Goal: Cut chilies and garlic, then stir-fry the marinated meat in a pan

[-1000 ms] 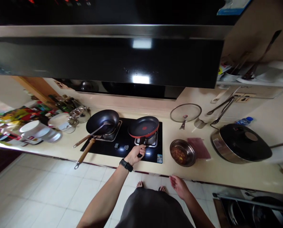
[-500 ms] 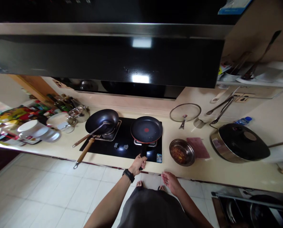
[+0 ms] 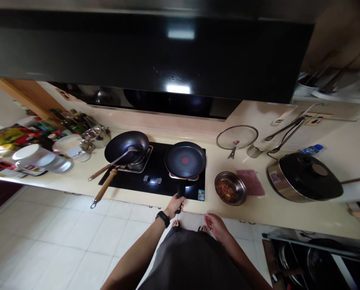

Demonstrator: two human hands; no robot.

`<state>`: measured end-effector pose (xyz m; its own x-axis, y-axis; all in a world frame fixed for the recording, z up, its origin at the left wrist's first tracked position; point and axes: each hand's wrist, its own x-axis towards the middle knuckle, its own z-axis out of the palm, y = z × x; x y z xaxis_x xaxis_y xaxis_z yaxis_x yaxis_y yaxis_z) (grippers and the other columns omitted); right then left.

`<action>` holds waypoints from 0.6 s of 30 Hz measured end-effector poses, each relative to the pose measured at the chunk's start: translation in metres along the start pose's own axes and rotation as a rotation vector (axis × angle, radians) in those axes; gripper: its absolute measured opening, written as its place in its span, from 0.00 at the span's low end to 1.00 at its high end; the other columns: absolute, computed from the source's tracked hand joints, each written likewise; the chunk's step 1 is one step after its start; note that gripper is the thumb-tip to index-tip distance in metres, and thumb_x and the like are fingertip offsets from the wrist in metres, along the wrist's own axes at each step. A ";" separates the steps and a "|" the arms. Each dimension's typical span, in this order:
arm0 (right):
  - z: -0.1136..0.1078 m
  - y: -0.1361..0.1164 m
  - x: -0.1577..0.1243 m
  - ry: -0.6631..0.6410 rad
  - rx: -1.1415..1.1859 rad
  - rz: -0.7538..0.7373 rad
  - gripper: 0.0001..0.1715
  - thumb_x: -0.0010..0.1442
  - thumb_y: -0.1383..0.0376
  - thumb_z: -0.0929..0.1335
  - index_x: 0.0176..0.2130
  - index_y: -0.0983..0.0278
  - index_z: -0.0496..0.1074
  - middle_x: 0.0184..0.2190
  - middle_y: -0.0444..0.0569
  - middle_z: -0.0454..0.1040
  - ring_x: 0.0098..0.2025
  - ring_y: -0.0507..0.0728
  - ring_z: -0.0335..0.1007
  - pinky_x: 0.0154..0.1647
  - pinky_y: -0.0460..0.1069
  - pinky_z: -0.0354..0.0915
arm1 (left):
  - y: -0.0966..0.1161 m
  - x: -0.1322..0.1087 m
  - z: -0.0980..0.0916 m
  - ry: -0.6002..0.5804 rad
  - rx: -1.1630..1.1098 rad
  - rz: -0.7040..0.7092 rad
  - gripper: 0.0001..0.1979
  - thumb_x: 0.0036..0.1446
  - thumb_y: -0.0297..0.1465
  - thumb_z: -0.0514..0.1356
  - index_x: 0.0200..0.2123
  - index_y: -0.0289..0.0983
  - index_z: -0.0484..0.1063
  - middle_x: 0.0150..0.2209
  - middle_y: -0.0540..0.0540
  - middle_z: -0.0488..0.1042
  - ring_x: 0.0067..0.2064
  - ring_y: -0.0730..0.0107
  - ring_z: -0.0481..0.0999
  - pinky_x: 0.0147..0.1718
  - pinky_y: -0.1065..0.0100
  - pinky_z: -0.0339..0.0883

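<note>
My left hand (image 3: 175,205) is wrapped round the black handle of a frying pan (image 3: 185,160), which sits on the right burner of the black hob (image 3: 155,191). The pan has a red spot at its centre, and I see no food in it. My right hand (image 3: 215,224) hangs free by the counter's front edge, its fingers loosely bent and apart, with nothing visible in them. Nearest to it is a steel bowl (image 3: 242,192) of reddish-brown food. On the left burner stands a wok (image 3: 127,146) with a wooden handle, and a wooden-handled spatula (image 3: 115,162) rests in it.
A glass lid (image 3: 237,137) leans against the wall behind the bowl. Beside the bowl lies a pink cloth (image 3: 250,183), then a large lidded electric pot (image 3: 306,177). Jars, bottles and a white-lidded container (image 3: 31,153) crowd the left. The range hood (image 3: 137,52) overhangs the hob.
The view has tilted down slightly, so the hood and counter sit higher in the picture. My left hand keeps its grip on the frying pan, and my right hand stays about where it was.
</note>
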<state>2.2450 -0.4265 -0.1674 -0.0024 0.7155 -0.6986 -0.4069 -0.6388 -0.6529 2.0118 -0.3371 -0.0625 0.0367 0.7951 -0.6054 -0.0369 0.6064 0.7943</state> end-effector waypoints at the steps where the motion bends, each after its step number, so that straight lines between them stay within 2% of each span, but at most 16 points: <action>1: -0.001 0.001 0.001 0.001 0.012 0.012 0.27 0.39 0.49 0.78 0.34 0.59 0.70 0.35 0.47 0.81 0.41 0.59 0.76 0.40 0.50 0.68 | 0.002 0.001 0.000 0.008 0.027 -0.004 0.17 0.50 0.37 0.67 0.34 0.40 0.61 0.20 0.59 0.65 0.17 0.81 0.63 0.16 0.77 0.52; 4: -0.003 0.004 0.003 0.001 0.060 0.055 0.27 0.37 0.51 0.79 0.33 0.58 0.70 0.34 0.46 0.80 0.40 0.58 0.75 0.39 0.50 0.68 | 0.008 0.004 0.001 0.039 0.110 -0.021 0.15 0.51 0.33 0.66 0.35 0.39 0.61 0.20 0.58 0.66 0.17 0.80 0.66 0.15 0.78 0.48; 8: -0.004 0.007 0.006 0.000 0.090 0.067 0.25 0.37 0.53 0.79 0.32 0.59 0.70 0.32 0.47 0.80 0.37 0.58 0.75 0.39 0.50 0.68 | 0.008 0.010 0.003 0.055 0.190 -0.018 0.10 0.54 0.31 0.63 0.34 0.39 0.62 0.17 0.59 0.63 0.14 0.79 0.62 0.14 0.76 0.42; 18: -0.001 0.006 0.011 -0.002 0.123 0.089 0.20 0.41 0.56 0.79 0.32 0.59 0.72 0.31 0.45 0.80 0.35 0.55 0.75 0.37 0.48 0.68 | 0.000 0.015 0.004 0.095 0.152 0.032 0.11 0.54 0.29 0.64 0.32 0.39 0.61 0.16 0.60 0.61 0.14 0.80 0.60 0.14 0.77 0.49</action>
<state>2.2428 -0.4230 -0.1794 -0.0451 0.6585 -0.7513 -0.5142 -0.6601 -0.5476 2.0167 -0.3252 -0.0719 -0.0565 0.8152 -0.5765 0.1155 0.5788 0.8072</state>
